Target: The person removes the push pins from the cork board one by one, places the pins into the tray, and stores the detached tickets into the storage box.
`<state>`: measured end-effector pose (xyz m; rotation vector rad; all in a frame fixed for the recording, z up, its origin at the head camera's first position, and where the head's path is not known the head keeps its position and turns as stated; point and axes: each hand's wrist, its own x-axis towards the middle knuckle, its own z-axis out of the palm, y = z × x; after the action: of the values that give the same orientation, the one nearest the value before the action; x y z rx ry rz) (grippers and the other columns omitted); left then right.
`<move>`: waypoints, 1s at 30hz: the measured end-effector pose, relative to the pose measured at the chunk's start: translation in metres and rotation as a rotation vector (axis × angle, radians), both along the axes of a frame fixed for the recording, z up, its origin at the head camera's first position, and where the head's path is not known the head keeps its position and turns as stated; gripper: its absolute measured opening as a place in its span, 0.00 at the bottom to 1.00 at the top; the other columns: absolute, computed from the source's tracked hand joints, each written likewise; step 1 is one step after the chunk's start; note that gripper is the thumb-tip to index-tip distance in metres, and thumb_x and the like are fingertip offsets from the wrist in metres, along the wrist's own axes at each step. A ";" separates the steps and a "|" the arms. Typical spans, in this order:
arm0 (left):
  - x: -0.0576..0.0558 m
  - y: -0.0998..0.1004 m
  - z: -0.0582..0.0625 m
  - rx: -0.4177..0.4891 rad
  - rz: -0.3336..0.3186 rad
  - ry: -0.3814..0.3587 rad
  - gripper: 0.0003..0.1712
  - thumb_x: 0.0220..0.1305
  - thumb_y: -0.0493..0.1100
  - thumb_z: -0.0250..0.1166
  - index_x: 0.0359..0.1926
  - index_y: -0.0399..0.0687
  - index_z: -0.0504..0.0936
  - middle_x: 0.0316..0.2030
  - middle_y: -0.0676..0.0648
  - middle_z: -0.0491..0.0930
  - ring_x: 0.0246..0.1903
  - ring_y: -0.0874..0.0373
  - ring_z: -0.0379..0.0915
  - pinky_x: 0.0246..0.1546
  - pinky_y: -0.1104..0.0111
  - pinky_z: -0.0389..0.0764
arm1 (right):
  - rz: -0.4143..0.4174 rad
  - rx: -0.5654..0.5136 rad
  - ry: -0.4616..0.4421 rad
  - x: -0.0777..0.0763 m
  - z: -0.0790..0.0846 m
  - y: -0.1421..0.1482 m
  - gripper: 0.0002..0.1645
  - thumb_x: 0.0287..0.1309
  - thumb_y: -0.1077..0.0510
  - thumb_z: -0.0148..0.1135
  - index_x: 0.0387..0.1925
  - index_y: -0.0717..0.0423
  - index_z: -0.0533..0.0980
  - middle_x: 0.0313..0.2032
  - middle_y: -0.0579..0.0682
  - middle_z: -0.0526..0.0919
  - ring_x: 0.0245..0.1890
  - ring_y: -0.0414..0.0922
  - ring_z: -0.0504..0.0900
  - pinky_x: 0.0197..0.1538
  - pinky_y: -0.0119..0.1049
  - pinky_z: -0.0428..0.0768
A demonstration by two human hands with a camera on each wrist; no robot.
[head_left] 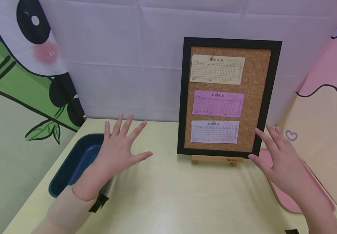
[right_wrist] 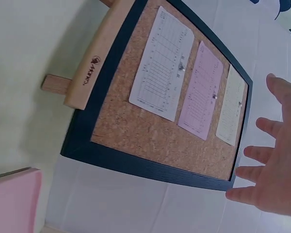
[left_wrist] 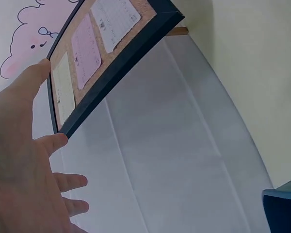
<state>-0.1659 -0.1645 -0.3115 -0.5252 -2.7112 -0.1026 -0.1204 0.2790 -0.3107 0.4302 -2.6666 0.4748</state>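
A black-framed cork board stands propped on a small wooden easel. Three printed form slips are pinned to it in a column: cream on top, purple in the middle, pale lilac at the bottom. Each has a clear push pin near its upper edge. My left hand is raised with fingers spread, left of the board and partly in front of a dark blue tray. With fingers spread too, my right hand is by the board's lower right corner; both hands hold nothing.
On the right of the pale table lies a pink tray, partly hidden by my right hand and forearm. A light cloth backdrop hangs behind the table, with cartoon figures printed at both sides.
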 end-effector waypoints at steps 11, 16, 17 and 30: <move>-0.022 0.024 0.044 0.108 -0.043 0.003 0.53 0.50 0.77 0.57 0.73 0.71 0.47 0.74 0.43 0.43 0.72 0.41 0.33 0.63 0.36 0.37 | 0.056 -0.051 0.076 -0.021 0.050 -0.011 0.46 0.58 0.48 0.64 0.72 0.41 0.51 0.74 0.50 0.46 0.71 0.59 0.49 0.62 0.67 0.52; -0.033 0.037 0.060 0.159 -0.071 0.015 0.54 0.50 0.76 0.58 0.73 0.71 0.46 0.74 0.44 0.42 0.72 0.42 0.32 0.63 0.36 0.37 | 0.074 -0.079 0.109 -0.033 0.070 -0.018 0.45 0.59 0.49 0.62 0.72 0.42 0.50 0.73 0.50 0.49 0.70 0.60 0.52 0.63 0.65 0.53; -0.035 0.040 0.063 0.173 -0.080 0.019 0.54 0.50 0.76 0.58 0.73 0.71 0.45 0.74 0.44 0.41 0.72 0.42 0.32 0.63 0.36 0.37 | 0.081 -0.087 0.124 -0.036 0.074 -0.019 0.45 0.59 0.49 0.62 0.72 0.42 0.51 0.73 0.50 0.50 0.70 0.59 0.53 0.63 0.65 0.53; -0.065 0.073 0.094 0.348 -0.160 0.074 0.51 0.53 0.72 0.60 0.73 0.70 0.47 0.74 0.47 0.42 0.73 0.46 0.34 0.66 0.41 0.39 | 0.180 -0.081 0.429 -0.069 0.114 -0.041 0.40 0.56 0.52 0.65 0.68 0.47 0.59 0.67 0.53 0.64 0.67 0.54 0.62 0.63 0.55 0.63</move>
<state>-0.2307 -0.0915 -0.2174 -0.6230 -2.4986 -0.5737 -0.1892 0.2377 -0.1968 0.6687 -2.1992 0.4797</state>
